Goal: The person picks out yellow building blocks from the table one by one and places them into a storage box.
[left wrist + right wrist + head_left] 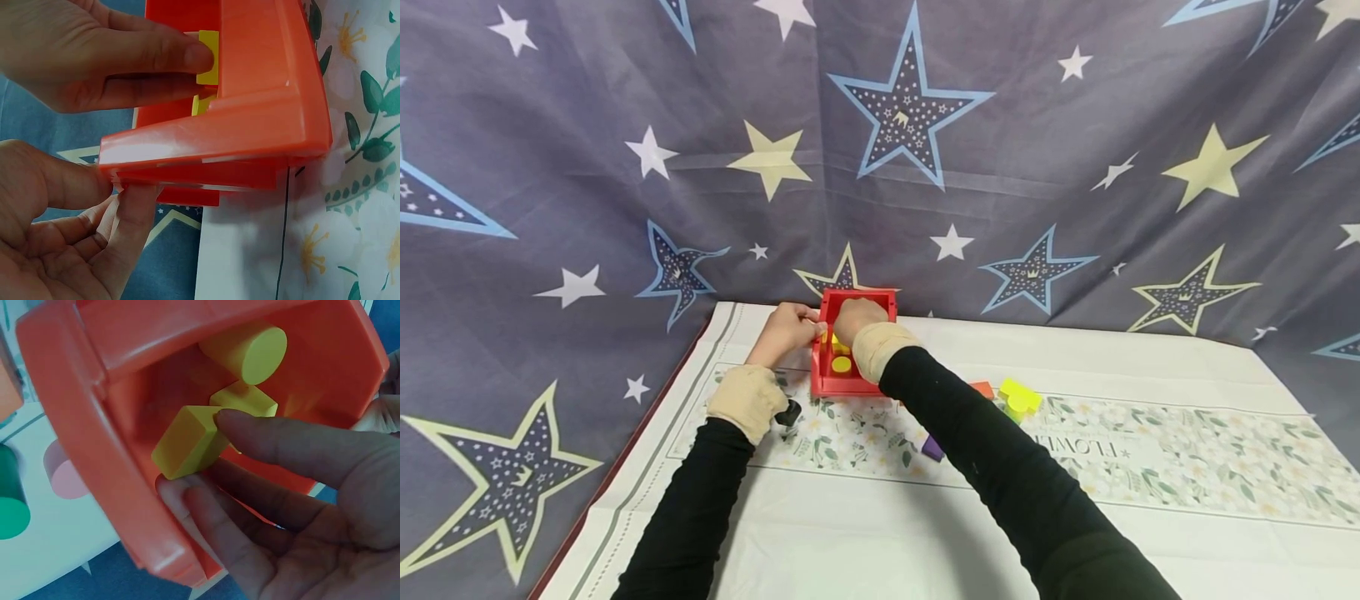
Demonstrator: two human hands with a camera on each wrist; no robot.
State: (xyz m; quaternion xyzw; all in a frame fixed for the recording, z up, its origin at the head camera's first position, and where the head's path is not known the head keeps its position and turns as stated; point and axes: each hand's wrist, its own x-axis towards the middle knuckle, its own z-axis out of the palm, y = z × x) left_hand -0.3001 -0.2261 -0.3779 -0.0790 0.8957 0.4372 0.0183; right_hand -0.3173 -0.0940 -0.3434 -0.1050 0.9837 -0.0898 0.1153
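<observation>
A red plastic box (850, 387) stands at the far left part of the table, its open side facing up. My left hand (790, 329) holds the box by its left wall; in the left wrist view its thumb and fingers (134, 212) pinch the edge. Reaching into the box, my right hand (859, 320) pinches a yellow block (190, 442) between thumb and fingers. Close behind that block, a second yellow block (250, 399) lies in the box. A yellow cylinder (265, 355) is beside it, near the wall.
To the right of the box, partly behind my right sleeve, lie an orange block (982, 389), yellow pieces (1021, 395) and a purple block (932, 448). The right wrist view also has a green cylinder (11, 515) and a pink cylinder (65, 475). A star-patterned curtain (902, 208) hangs behind the table.
</observation>
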